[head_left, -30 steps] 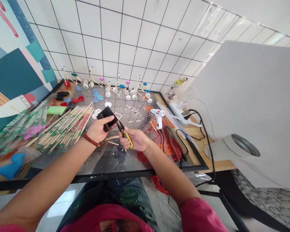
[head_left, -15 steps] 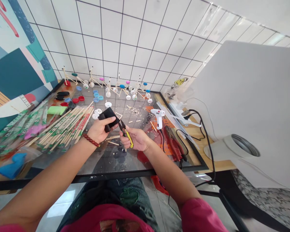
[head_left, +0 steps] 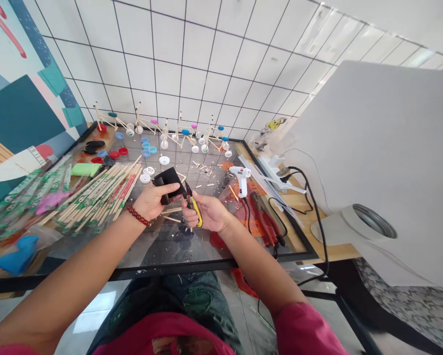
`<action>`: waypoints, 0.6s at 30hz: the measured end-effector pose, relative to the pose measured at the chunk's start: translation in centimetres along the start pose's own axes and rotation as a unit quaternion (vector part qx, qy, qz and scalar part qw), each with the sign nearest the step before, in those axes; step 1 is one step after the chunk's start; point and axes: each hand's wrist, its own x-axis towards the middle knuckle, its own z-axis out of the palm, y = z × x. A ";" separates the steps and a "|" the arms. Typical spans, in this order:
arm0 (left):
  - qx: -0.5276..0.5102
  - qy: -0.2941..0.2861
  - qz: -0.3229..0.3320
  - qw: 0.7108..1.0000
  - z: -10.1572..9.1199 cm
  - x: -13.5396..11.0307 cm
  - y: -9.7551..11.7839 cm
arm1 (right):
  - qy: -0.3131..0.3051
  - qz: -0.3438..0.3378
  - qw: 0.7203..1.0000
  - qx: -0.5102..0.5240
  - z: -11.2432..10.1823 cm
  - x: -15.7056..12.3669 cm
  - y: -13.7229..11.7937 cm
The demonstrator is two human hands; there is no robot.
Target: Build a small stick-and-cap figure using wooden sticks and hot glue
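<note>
A flat black piece (head_left: 172, 180), bent or folded along one side, is gripped between the thumb and fingers of my left hand (head_left: 152, 199); its material is unclear. My right hand (head_left: 205, 212) is closed round scissors (head_left: 196, 211) with yellow-and-black handles. Their dark blades meet the right edge of the black piece; how far they cut into it I cannot tell. Both hands are above the table's middle. Just beyond the left hand lie white bottle caps (head_left: 145, 177). Short wooden sticks (head_left: 172, 219) lie beneath the hands.
Wrapped chopsticks (head_left: 103, 195) are piled at left, near a light green packet (head_left: 85, 169). Stick models with cap wheels (head_left: 185, 133) line the back. A white glue gun (head_left: 240, 178) stands at right with its cord, by red-handled pliers (head_left: 267, 219). A grey lamp (head_left: 354, 224) sits far right.
The black piece has turned slightly and shows more of its flat face, its right edge now nearer the scissors. Both hands have barely moved.
</note>
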 end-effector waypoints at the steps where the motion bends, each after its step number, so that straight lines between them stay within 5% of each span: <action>1: 0.001 -0.002 0.002 1.000 0.0 0.0 0.0 | -0.002 -0.002 1.000 0.002 0.0 0.0 0.0; 18: 0.007 -0.014 0.029 0.999 -0.2 0.2 -0.3 | -0.019 -0.005 1.000 0.008 0.3 0.4 0.3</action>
